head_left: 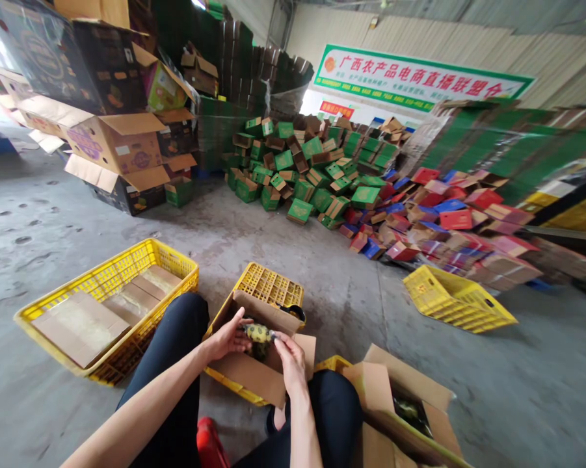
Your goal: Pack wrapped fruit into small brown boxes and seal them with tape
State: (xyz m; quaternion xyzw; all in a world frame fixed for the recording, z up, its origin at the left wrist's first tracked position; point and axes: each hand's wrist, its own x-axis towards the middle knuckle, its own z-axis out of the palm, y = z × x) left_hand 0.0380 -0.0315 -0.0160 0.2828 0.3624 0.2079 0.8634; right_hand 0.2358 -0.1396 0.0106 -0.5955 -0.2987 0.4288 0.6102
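My left hand [230,338] and my right hand [289,361] both grip a small yellow-green mottled fruit [257,333] between them. They hold it just above an open brown cardboard box [253,374] that rests on an upturned yellow plastic crate [272,286] in front of my knees. My fingers are curled round the ends of the fruit. More dark fruit shows inside the box under my hands.
A yellow crate [108,279] lined with cardboard sits at my left. Another open carton [400,406] with fruit is at my right, and a tipped yellow crate [456,300] lies beyond. Heaps of green boxes [300,170] and red and blue boxes [449,224] cover the concrete floor behind.
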